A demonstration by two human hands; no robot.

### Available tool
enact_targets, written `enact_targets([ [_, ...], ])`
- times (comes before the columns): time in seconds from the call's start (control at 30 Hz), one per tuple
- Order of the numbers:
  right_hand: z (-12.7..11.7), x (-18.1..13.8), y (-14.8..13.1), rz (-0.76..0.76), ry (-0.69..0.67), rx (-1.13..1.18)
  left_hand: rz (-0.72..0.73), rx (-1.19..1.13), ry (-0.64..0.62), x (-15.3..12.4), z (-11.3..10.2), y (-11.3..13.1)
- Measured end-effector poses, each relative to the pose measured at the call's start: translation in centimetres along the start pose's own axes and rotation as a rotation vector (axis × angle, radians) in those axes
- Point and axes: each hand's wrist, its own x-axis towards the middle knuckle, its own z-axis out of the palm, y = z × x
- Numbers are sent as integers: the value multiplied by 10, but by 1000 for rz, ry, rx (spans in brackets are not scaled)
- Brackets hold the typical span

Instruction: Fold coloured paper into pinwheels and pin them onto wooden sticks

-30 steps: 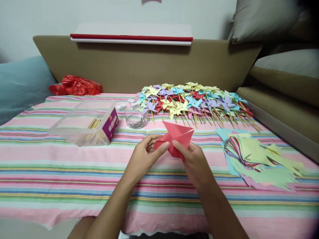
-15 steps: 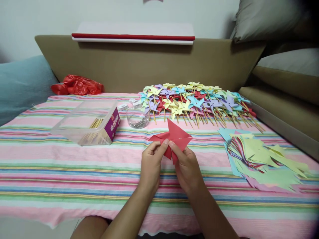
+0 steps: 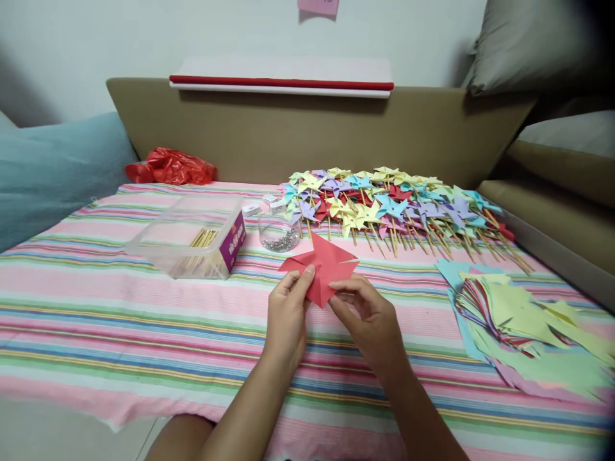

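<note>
A red paper square [image 3: 331,262] with slits cut in from its corners is held up between both hands over the striped cloth. My left hand [image 3: 289,301] pinches it at the left, thumb on top near the middle, where one pointed flap is folded in. My right hand [image 3: 368,314] grips the lower right edge between thumb and fingers. Just beyond the paper stands a clear round tub [image 3: 280,234] of small metal pins. To its left lies a clear plastic box [image 3: 192,256] with a purple label and wooden sticks [image 3: 203,239] inside.
Many finished paper pinwheels [image 3: 394,205] on sticks lie in a heap at the back right. Loose coloured paper sheets [image 3: 519,320] are stacked at the right. A red plastic bag [image 3: 175,166] sits at the back left; small white boxes [image 3: 252,210] lie behind the tub.
My right hand has moved from the paper's middle to its lower right edge, and the right side of the paper now lies flatter. The whole view has shifted slightly.
</note>
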Motion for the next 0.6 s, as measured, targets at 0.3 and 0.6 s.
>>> enact_targets([
  [0.3,0,3,-3,153,141,132,69,259,-75,-3,-3,-6],
  [0.6,2,3,-2,214,243,161,61,317,-143,-5,-2,-9],
])
